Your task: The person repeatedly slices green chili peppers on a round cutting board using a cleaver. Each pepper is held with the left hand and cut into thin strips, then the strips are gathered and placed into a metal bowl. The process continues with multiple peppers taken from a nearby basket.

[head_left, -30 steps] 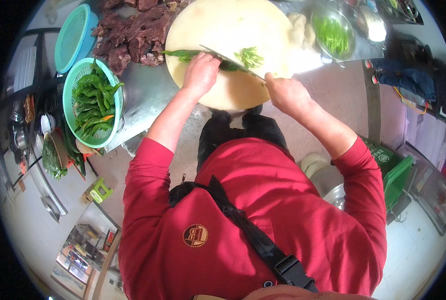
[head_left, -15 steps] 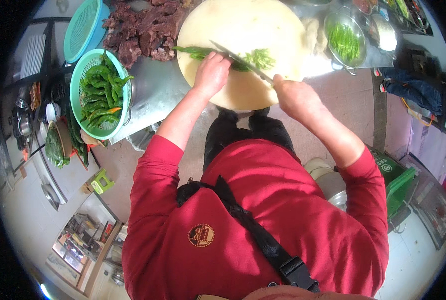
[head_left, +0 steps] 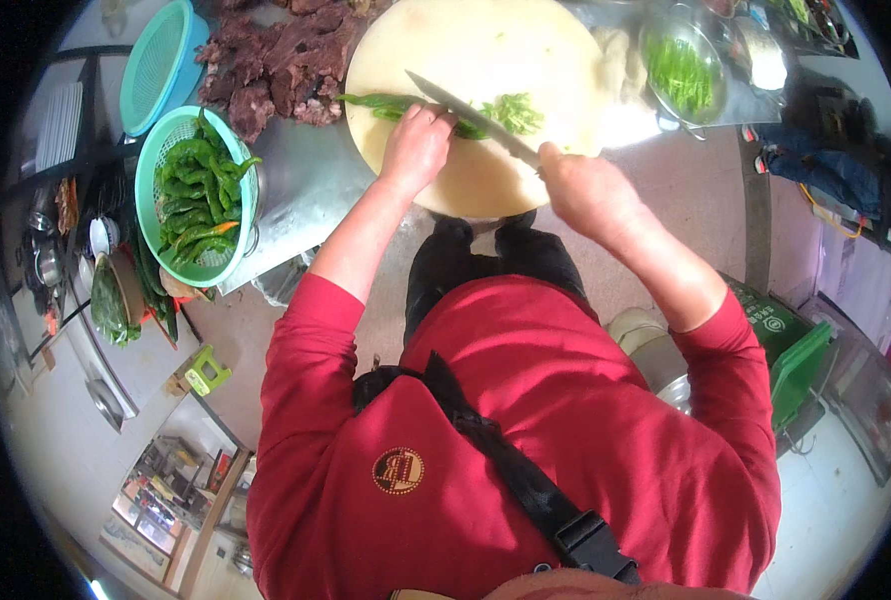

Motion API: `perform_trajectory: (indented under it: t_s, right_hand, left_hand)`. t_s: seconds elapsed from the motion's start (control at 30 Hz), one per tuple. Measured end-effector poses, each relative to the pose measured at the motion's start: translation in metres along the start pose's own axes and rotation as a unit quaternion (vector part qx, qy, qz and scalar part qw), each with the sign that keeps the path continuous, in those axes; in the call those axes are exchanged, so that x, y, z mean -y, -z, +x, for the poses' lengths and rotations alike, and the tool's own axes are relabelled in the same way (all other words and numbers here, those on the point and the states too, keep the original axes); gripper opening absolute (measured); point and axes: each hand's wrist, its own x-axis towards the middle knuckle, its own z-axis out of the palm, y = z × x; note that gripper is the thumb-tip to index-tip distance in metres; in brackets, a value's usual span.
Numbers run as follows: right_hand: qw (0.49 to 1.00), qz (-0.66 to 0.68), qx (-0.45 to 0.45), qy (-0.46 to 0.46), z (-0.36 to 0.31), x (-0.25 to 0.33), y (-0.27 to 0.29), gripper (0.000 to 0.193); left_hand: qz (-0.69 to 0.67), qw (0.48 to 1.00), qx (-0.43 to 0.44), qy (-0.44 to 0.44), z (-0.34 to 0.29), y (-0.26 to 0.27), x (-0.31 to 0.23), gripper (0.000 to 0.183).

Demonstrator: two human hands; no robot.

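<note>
On a round pale cutting board [head_left: 486,50], my left hand [head_left: 418,148] presses long green peppers [head_left: 381,102] down with curled fingers. My right hand [head_left: 588,190] grips the handle of a kitchen knife [head_left: 474,115]. Its blade slants across the peppers, close beside my left fingertips, tip pointing up and left. Sliced green pepper [head_left: 516,113] lies in a small heap on the far side of the blade, to the right. The cut ends under the knife are partly hidden by the blade.
Left of the board, a turquoise basket [head_left: 149,225] holds whole green peppers, with another blue basket [head_left: 126,95] behind it. Dark chunks of meat [head_left: 296,60] lie on the metal table [head_left: 301,180]. At right stands a metal bowl [head_left: 718,95] of sliced greens [head_left: 681,75].
Both hands and the knife keep nearly the same place over the peppers. The whole view has shifted slightly.
</note>
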Motion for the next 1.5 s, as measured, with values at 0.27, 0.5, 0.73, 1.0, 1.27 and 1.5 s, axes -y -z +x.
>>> perform_trajectory:
  t_s: [0.27, 0.5, 0.73, 1.0, 1.27, 1.5]
  right_hand:
    - [1.000, 0.024, -0.009, 0.003, 0.002, 0.001, -0.002, 0.012]
    - [0.999, 0.021, -0.011, -0.025, 0.003, 0.005, -0.007, 0.012]
    - [0.999, 0.021, -0.013, -0.033, 0.004, 0.010, -0.009, 0.015]
    - [0.998, 0.054, -0.013, -0.030, 0.005, 0.010, -0.013, 0.015]
    - [0.993, 0.099, 0.005, -0.067, 0.020, 0.005, -0.041, 0.019]
    - [0.996, 0.048, -0.062, -0.033, 0.008, 0.012, -0.015, 0.011]
  left_hand:
    - [-0.017, 1.000, -0.008, -0.008, 0.002, 0.002, 0.001, 0.020]
    - [-0.008, 1.000, 0.006, 0.000, -0.003, -0.001, 0.003, 0.018]
    - [-0.015, 1.000, -0.012, -0.017, -0.003, -0.003, 0.005, 0.016]
    - [-0.012, 1.000, -0.008, -0.014, -0.004, -0.001, 0.004, 0.014]
    - [0.032, 0.999, 0.038, 0.022, 0.011, 0.033, 0.022, 0.028]
    - [0.011, 0.991, 0.134, 0.013, 0.014, 0.052, 0.039, 0.032]
